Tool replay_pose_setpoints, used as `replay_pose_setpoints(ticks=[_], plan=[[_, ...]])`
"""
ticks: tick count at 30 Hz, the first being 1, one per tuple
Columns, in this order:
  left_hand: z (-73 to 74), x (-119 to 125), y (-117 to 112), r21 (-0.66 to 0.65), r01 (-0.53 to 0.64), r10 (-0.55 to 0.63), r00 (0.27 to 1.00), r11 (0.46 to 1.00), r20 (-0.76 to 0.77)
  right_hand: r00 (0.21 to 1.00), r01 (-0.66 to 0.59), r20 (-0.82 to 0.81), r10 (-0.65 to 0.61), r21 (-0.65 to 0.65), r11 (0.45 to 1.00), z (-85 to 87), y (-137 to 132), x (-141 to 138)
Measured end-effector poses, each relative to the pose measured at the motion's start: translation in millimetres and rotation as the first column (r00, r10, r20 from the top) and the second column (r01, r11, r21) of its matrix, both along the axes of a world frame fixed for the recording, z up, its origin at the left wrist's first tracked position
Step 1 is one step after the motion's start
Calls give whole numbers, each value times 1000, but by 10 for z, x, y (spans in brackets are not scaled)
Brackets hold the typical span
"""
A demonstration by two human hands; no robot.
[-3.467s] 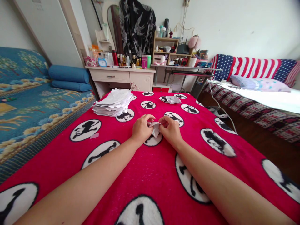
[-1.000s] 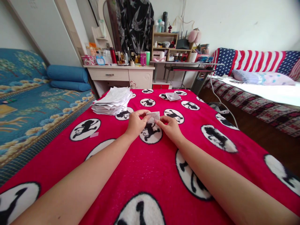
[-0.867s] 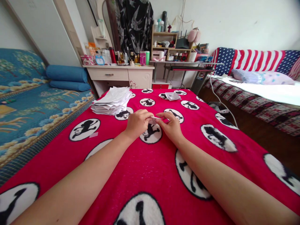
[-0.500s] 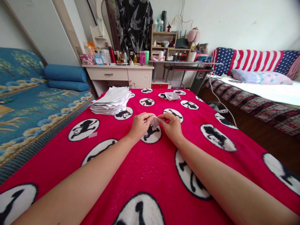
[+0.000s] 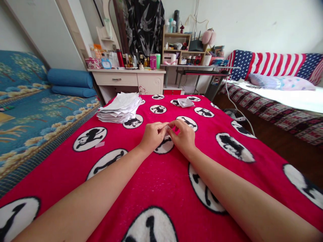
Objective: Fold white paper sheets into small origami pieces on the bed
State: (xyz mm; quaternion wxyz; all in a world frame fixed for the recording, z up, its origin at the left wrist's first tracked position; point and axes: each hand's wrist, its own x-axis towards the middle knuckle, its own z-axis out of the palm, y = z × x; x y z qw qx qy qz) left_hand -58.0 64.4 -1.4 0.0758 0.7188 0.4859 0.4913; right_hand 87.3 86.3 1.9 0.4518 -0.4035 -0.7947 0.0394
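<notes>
My left hand (image 5: pixel 152 136) and my right hand (image 5: pixel 183 134) meet above the middle of the red cloth. Thumbs and fingertips of both are pinched together on a small pale piece (image 5: pixel 168 129). Only a sliver of it shows between the fingers; whether it is paper or thin plastic I cannot make out. Beyond the hands, to the left, lies a stack of white paper sheets (image 5: pixel 121 107). Farther off to the right sits a small translucent packet (image 5: pixel 186 103), its contents too small to tell. A little pale slip (image 5: pixel 100 144) rests on the cloth left of my left hand.
A red cloth (image 5: pixel 141 188) with black-and-white round prints covers the table. Behind it stand a white dressing table (image 5: pixel 123 79) crowded with bottles and a desk with shelves (image 5: pixel 184 52). A blue-covered sofa (image 5: pixel 32 114) is at left, a bed (image 5: pixel 272 101) at right.
My hands have come closer together, fingertips now almost touching. The pale piece, more visible before, is now mostly hidden by the fingers.
</notes>
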Motion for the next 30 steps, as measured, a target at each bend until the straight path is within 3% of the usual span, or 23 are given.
replay_pose_setpoints(ticks=[14, 19, 23, 30], plan=[[22, -25, -21, 14, -74, 74, 996, 997, -45, 996, -44, -74, 42, -33, 998, 29, -29, -11], [9, -97, 32, 43, -97, 97, 995, 994, 4, 986, -36, -167, 22, -82, 996, -17, 50, 5], [-10, -161, 74, 0, -154, 154, 987, 988, 53, 964, -42, -267, -4, -165, 985, -88, 174, 22], [-152, -311, 216, -130, -228, 245, 961, 965, 130, 962, -17, -267, -60, -278, 961, -148, 308, 62]])
